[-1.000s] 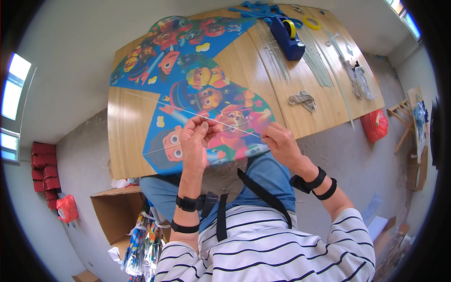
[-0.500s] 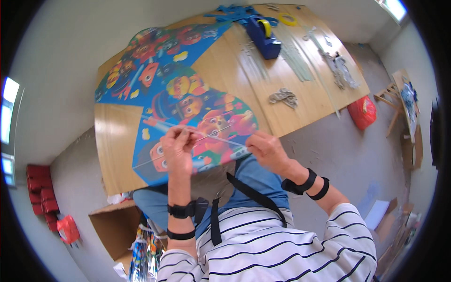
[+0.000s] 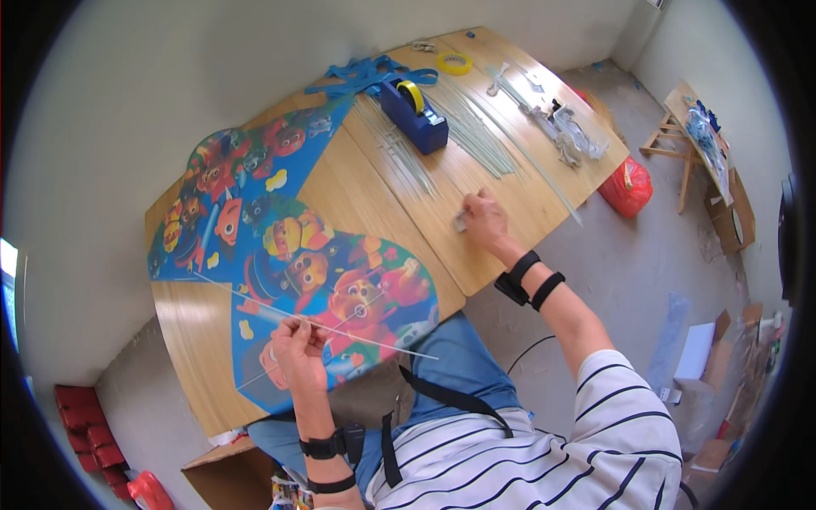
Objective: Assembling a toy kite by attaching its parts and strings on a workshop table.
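A thin white rod (image 3: 387,344) is pinched in my left hand (image 3: 299,342), slanting over a colourful printed kite sail (image 3: 319,276) with cartoon animals on blue. Another thin rod with a small round fitting (image 3: 360,311) lies across that sail. My right hand (image 3: 486,223) is down on the bare wood to the right of the sail. Its fingers are closed on a crumpled greyish thing (image 3: 461,221), mostly hidden under them.
On the wooden table (image 3: 382,191) stand a blue tape dispenser (image 3: 415,117), a yellow tape roll (image 3: 455,64), blue ribbon (image 3: 361,76), several clear rods (image 3: 476,140) and plastic bags (image 3: 578,136). A red bag (image 3: 627,187) sits beyond the right edge, an open cardboard box (image 3: 229,476) below.
My right hand has let go of the rod and moved up and right onto the crumpled greyish thing. My left hand keeps the rod. The view has shifted.
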Available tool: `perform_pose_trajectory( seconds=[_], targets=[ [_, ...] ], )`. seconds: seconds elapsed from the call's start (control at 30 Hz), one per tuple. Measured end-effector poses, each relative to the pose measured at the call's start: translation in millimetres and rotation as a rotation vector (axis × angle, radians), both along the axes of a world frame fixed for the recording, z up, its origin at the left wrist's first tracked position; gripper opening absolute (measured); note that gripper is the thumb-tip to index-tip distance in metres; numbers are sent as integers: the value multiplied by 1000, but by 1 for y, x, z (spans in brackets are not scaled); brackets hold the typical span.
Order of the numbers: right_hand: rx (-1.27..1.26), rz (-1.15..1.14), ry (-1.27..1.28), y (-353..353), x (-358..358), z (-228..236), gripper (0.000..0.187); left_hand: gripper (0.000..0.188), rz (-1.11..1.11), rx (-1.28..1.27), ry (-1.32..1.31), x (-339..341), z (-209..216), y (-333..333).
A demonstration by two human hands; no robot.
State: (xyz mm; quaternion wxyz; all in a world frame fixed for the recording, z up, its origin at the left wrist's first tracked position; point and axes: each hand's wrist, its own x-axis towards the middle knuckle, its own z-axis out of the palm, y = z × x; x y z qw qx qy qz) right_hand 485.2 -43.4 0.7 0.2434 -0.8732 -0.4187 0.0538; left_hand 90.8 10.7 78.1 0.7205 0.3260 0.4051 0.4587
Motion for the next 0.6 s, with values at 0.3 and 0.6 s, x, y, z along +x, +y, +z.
perform_pose_trajectory(
  seconds=[0.3,0.6],
  targets=[
    [311,-62,-223,57,111,24,20,2,-138,-67,20,40,-9,1],
    [177,-193,672,179,111,75,15,3,-176,-109,82,38,-8,-5]
  ],
)
